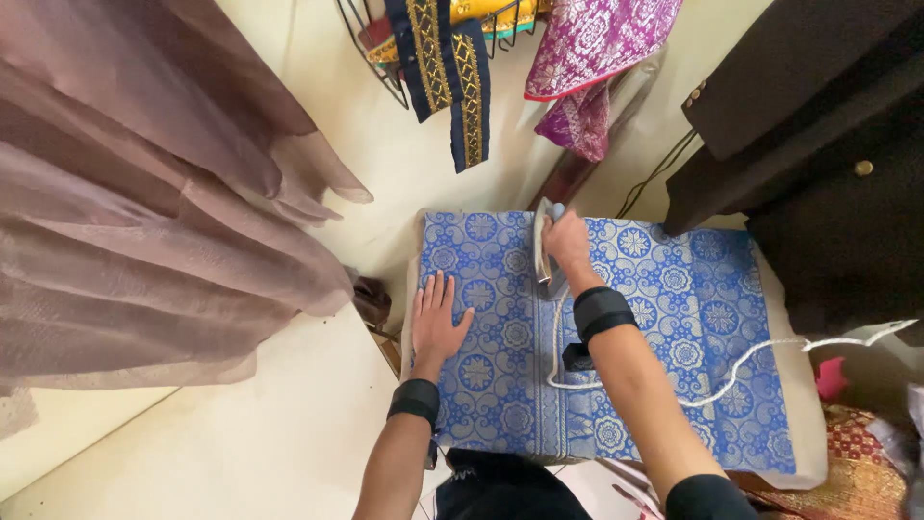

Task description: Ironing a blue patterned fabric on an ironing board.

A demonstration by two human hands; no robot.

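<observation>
Far left: sheer mauve curtain [144, 193] hangs in folds, well apart from the work.
Left hand [438, 323]: laid flat, fingers spread wide, palm down on the near-left part of the blue patterned cloth [693, 318]; this grip pinches nothing, it only presses the fabric to the board.
Cloth: blue with silvery floral rounds, spread over the padded ironing board [804, 404], whose pale edge shows at the right and the near-right corner.
Right hand [563, 241]: its grip is closed around the handle of the iron [545, 252], which sits sole down on the cloth toward the far edge, near the middle.
Cord: the white flex [741, 361] trails from near the iron across the cloth and off to the right.
Step in hand: I judge this a pressing stroke, one hand steadying while the other guides the iron.
Next move calls for: keeping the cloth taut and the flat hand and flex out of the iron's path.
Far side: navy and gold sashes [452, 67] and a magenta brocade [587, 48] hang above.
Right: a dark jacket [818, 164] hangs just beside the board.
</observation>
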